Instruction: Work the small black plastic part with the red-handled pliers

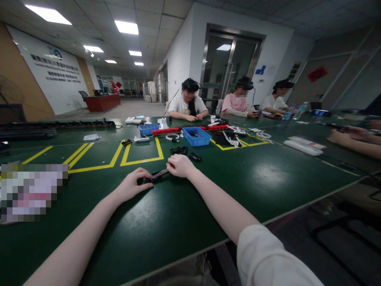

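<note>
My left hand (133,183) is closed around a small black bundle (144,180), which looks like a coiled cable, low over the green table. In my right hand (181,165) is a pair of scissors (161,173) with a red handle. Its metal blades point left and reach the black bundle at my left fingertips. Whether the blades are apart is too small to tell. Just beyond my right hand lie a black coiled cable (178,150) and another black bundle (195,157).
A blue basket (205,139) and a smaller blue basket (149,130) stand farther back, near a red strip (165,131). Yellow tape (143,161) marks the green table (238,186). White boxes (303,147) lie at right. Several people sit around the far and right sides.
</note>
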A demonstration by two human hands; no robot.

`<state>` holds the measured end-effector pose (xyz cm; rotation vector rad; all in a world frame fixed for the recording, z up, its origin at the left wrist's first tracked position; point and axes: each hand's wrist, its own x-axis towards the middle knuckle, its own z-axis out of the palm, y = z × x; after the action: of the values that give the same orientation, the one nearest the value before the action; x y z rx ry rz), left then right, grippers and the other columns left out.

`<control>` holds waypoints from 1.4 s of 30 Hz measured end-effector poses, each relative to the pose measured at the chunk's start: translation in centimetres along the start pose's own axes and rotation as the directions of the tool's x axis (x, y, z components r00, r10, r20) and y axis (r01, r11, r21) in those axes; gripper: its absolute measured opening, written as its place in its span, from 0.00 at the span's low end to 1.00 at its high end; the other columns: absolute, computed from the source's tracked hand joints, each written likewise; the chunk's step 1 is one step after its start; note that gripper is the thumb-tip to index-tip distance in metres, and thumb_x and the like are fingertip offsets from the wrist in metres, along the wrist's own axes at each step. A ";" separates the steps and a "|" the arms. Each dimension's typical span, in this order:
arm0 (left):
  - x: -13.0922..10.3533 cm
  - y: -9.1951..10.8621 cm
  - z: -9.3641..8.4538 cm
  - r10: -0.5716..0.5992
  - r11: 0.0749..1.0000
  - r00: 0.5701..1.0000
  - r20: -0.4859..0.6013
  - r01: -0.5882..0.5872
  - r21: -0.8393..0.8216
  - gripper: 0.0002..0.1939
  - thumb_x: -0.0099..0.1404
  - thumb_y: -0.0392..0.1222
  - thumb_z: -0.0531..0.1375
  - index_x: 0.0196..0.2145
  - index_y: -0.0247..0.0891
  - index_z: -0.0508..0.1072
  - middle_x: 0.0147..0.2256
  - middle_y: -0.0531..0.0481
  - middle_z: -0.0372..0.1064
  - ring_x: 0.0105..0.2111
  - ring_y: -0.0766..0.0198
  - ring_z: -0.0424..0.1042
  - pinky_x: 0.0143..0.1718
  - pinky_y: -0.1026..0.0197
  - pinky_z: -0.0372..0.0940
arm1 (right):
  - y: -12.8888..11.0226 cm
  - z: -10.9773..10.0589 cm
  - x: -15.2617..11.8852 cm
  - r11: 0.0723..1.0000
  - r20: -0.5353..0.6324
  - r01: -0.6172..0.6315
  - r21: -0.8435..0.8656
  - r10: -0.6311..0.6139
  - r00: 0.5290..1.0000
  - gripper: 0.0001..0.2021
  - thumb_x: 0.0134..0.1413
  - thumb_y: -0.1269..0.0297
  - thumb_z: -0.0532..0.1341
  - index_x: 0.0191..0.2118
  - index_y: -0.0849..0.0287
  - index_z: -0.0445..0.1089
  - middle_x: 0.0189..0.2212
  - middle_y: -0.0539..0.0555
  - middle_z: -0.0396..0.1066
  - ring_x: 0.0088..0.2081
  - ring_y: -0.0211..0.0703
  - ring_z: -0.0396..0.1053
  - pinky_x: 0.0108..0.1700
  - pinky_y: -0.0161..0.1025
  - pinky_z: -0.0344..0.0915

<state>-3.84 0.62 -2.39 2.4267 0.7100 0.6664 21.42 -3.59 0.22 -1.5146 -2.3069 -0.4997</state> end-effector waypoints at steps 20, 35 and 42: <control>0.1 0.3 -0.1 0.003 1.000 1.000 0.016 -0.002 -0.030 0.13 0.61 0.50 0.61 0.38 0.41 0.77 0.43 0.46 0.68 0.44 0.56 0.70 0.51 0.50 0.64 | 0.9 0.0 -0.2 0.999 -0.019 0.038 -0.001 -0.039 0.999 0.11 0.59 0.63 0.54 0.28 0.60 0.68 0.28 0.54 0.70 0.33 0.40 0.63 0.36 0.37 0.56; 0.0 0.7 -0.2 0.010 0.999 1.000 0.011 -0.009 -0.048 0.12 0.61 0.50 0.61 0.38 0.41 0.77 0.42 0.47 0.69 0.44 0.56 0.69 0.51 0.50 0.64 | 0.7 0.5 -0.4 1.000 -0.076 0.021 0.006 -0.020 0.997 0.13 0.61 0.62 0.52 0.30 0.60 0.68 0.28 0.54 0.69 0.33 0.41 0.63 0.35 0.37 0.54; 0.0 0.6 -0.2 0.011 0.999 1.000 0.019 -0.010 -0.049 0.12 0.61 0.49 0.61 0.38 0.41 0.77 0.42 0.47 0.69 0.43 0.56 0.69 0.50 0.50 0.64 | 0.4 0.7 -0.4 1.000 -0.101 0.016 0.015 -0.014 0.995 0.12 0.61 0.62 0.52 0.29 0.59 0.68 0.28 0.54 0.69 0.33 0.41 0.62 0.37 0.38 0.55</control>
<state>-3.73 0.29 -1.90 2.3902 0.6656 0.6564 21.85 -3.44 -0.48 -1.4317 -2.2412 -0.5480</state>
